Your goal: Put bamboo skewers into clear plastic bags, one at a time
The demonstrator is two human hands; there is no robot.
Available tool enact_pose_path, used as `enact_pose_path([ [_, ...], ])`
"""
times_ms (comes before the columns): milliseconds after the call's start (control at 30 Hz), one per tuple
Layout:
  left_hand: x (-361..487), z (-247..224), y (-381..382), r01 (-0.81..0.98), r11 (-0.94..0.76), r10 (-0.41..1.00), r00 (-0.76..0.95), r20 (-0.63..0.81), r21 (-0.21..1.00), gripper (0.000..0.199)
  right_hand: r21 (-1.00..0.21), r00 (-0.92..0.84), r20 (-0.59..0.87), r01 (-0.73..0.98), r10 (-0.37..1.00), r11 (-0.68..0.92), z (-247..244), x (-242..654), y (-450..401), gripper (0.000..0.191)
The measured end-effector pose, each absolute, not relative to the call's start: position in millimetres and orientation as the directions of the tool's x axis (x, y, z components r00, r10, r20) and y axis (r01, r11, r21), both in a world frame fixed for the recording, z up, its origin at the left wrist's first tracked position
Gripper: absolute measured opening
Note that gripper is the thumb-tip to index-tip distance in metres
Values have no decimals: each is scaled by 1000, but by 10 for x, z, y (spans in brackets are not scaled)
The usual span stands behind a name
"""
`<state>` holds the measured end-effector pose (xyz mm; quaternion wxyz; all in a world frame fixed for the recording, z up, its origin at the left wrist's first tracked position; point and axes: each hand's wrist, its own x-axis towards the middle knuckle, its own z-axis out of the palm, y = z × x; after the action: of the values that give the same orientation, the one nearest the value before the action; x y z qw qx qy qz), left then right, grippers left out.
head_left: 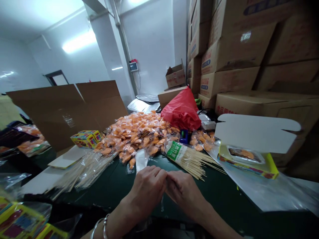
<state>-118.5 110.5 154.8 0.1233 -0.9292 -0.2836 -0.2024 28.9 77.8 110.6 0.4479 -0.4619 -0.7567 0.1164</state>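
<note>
Two bare hands at the near edge of a dark green desk (211,202), seen from head height. The left hand (147,189), with silver bangles (99,228) at the wrist, and the right hand (184,194) are both closed, their fingers curled and meeting at mid-desk. A strip of clear plastic film (162,203) shows below the meeting point and a translucent plastic sheet (142,159) rises just above the left hand; what the fingers pinch cannot be told.

Just beyond the right hand, a bundle of bamboo skewers (191,162) with a green label lies on the desk. Toward the far edge is a heap of orange items in clear packets (134,136), with a red plastic bag (181,111) behind it. Loose skewers in clear bags (84,172) lie left of the hands. At the right, a yellow printed box (249,167) holding a packet stands open, its white card lid (256,132) raised. Printed yellow packaging (20,220) occupies the near left corner. Stacked cardboard cartons (236,56) line the far right.
</note>
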Motion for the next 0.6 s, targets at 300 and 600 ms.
enact_pose_path([
  [300, -1175, 1480, 1025, 595, -803, 544, 751, 375, -27, 19, -538, -239, 570, 614, 786, 577, 1027, 348, 717, 34],
  [600, -1663, 1477, 1326, 884, -430, 800, 277, 532, 185, 15, -783, -58, 464, 440, 884, 440, 991, 522, 566, 24],
])
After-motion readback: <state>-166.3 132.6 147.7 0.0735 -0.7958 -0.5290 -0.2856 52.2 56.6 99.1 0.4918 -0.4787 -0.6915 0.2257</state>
